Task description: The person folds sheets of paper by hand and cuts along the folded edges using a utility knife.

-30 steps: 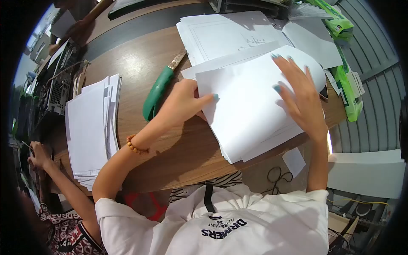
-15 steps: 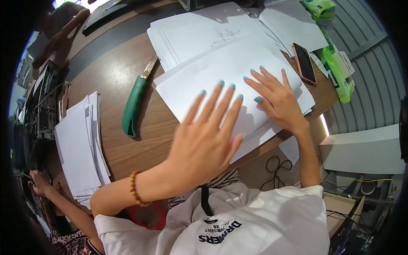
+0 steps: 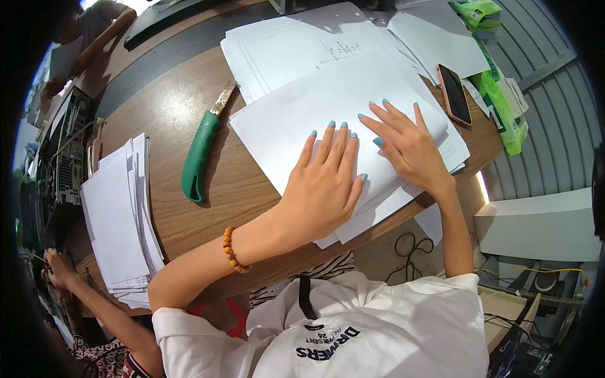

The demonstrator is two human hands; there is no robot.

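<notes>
My left hand (image 3: 324,189), with an orange bead bracelet at the wrist, lies flat on a sheet of white paper (image 3: 283,123), fingers stretched forward. Fingers apart, my right hand (image 3: 409,148) rests on the same sheet farther right; neither hand grips anything. Beneath the sheet are more papers, including a drawing sheet (image 3: 277,60) with thin printed lines. A green-handled knife (image 3: 201,157) with a worn, stained blade lies on the wooden desk (image 3: 170,233) to the left of the papers.
A stack of paper (image 3: 113,227) sits at the desk's left edge. A phone (image 3: 454,94) and green packets (image 3: 498,120) lie by the right edge. Another person's hand (image 3: 60,271) shows at far left, and another person's arm (image 3: 104,38) at upper left. Cables (image 3: 409,252) trail on the floor.
My left hand has moved right and come down from above the paper to lie flat on it. My right hand has shifted slightly left on the sheet. The knife stays put.
</notes>
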